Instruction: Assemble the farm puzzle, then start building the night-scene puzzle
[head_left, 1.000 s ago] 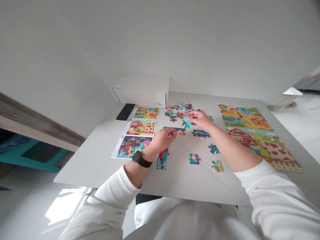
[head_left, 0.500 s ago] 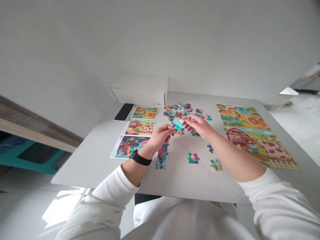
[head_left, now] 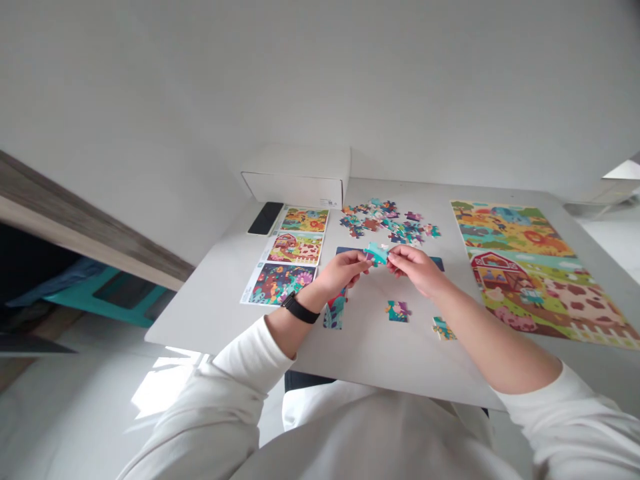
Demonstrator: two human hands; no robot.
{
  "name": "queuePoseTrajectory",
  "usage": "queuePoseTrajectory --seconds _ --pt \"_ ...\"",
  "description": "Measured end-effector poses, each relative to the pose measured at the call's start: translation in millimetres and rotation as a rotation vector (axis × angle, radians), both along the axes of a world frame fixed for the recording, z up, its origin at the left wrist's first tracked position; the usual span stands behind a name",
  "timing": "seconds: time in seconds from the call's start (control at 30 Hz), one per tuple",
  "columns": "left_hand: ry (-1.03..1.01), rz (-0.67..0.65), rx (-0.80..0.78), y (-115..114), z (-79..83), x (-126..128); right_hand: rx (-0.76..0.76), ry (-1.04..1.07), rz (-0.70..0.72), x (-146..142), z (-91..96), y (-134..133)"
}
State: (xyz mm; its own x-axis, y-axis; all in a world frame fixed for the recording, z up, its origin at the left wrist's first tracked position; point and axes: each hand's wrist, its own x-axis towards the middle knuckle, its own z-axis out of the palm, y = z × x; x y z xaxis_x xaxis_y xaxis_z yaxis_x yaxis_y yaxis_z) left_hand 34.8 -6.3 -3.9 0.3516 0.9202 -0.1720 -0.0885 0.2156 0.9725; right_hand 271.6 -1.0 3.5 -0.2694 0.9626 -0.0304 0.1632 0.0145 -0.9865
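Note:
Between both hands is a turquoise jigsaw puzzle piece (head_left: 377, 253), held up over the table. My left hand (head_left: 345, 270) pinches its left side, and my right hand (head_left: 416, 267) grips its right side with the fingers closed. Beneath the left hand runs a joined strip of puzzle pieces (head_left: 334, 315), partly hidden by that hand. A loose piece with teal and purple (head_left: 398, 311) lies nearer me, and a yellow and teal piece (head_left: 443, 329) lies beside the right forearm. Behind the hands spreads a heap of loose puzzle pieces (head_left: 383, 220).
Two assembled puzzles, a safari scene (head_left: 520, 230) and a farm scene (head_left: 545, 297), lie on the right. A picture sheet (head_left: 285, 257), a black phone (head_left: 265, 219) and a white box (head_left: 300, 187) are at the left and back, before the wall. The white table's (head_left: 200, 313) left edge shows.
My right hand has come in and closed on the turquoise piece, which the left hand was holding. The view has shifted a little to the left.

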Motion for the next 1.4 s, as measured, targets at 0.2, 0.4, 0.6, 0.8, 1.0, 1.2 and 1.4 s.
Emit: queuePoseTrajectory --seconds 0.2,0.4,0.6,0.8,1.0,1.2,1.4 --pt "-0.011 -0.014 0.028 -2.9 3.5 1.2 -0.009 -0.014 -0.029 4.6 1.2 0.6" --pt "-0.04 0.011 -0.022 -9.6 8.6 6.5 -0.001 -0.02 -0.035 8.5 0.7 1.1" --pt "-0.027 0.01 -0.016 -9.4 8.0 6.7 0.005 -0.015 -0.044 8.9 -0.2 2.0" --pt "-0.01 0.021 0.005 -5.1 3.1 3.8 -0.002 -0.026 -0.046 6.0 2.2 2.3" --pt "-0.004 0.006 0.022 -2.4 -1.7 3.3 0.016 -0.029 -0.025 6.8 1.0 2.5" --pt "0.003 0.01 0.029 -3.7 -0.4 2.7 0.027 -0.044 -0.015 7.8 0.1 3.7" --pt "0.005 0.011 0.022 -3.9 1.6 4.0 0.037 -0.024 -0.026 8.0 -0.4 3.6"
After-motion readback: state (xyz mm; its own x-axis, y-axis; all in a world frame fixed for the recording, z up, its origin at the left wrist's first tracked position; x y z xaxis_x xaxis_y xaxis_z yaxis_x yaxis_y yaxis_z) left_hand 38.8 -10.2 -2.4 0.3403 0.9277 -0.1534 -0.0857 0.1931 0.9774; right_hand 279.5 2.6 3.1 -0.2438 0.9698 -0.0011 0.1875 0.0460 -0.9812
